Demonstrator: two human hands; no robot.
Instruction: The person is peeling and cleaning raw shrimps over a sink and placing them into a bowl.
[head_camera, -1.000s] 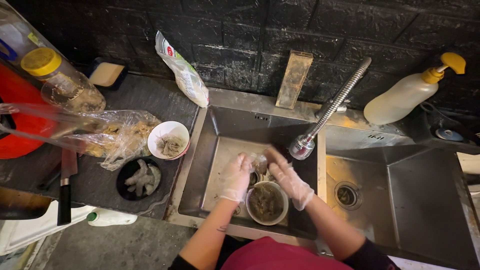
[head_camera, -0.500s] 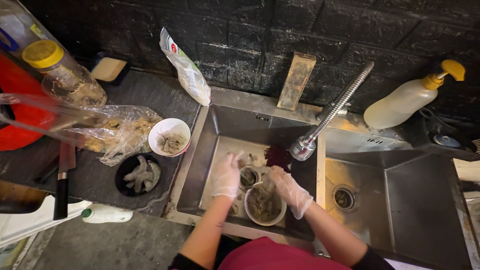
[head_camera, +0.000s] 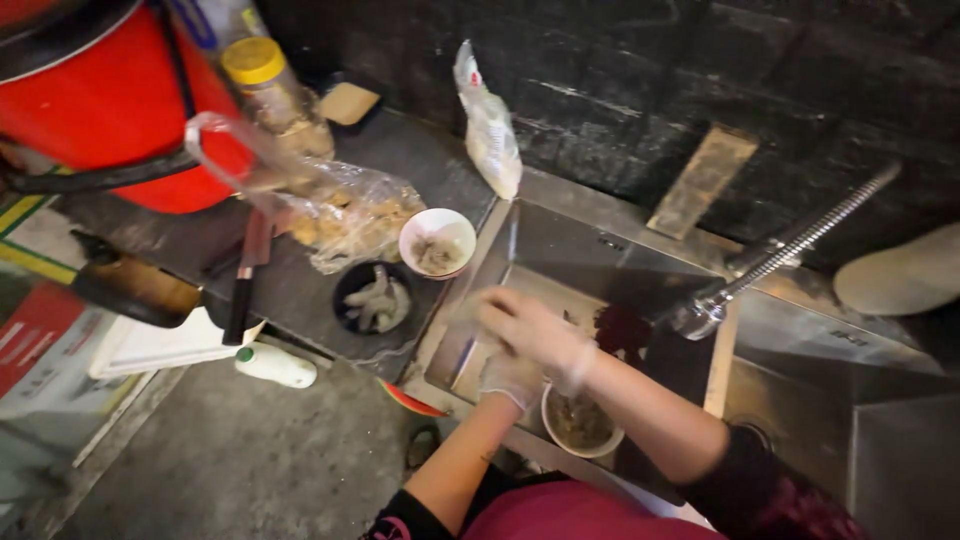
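White-gloved, the right hand reaches across to the left over the steel sink, blurred with motion, fingers loosely curled; whether it grips anything cannot be told. Beneath it the left hand, also gloved, sits low in the basin with its fingers hidden under the right wrist, so its hold cannot be told either. Just right of the left hand, at the near edge of the basin, stands a round bowl filled with greyish-brown bits. A dark red patch lies on the sink floor just beyond the right forearm.

A flexible metal faucet slants down from the far right, its head hanging over the basin's right side.

Left of the sink, on the dark counter, a small white bowl holds pale pieces, and a black bowl nearer holds more of them. A crumpled clear plastic bag lies beside them, with a knife further left. A yellow-capped jar and a red bucket stand at the far left. A white bottle with a green cap lies on the floor below the counter.
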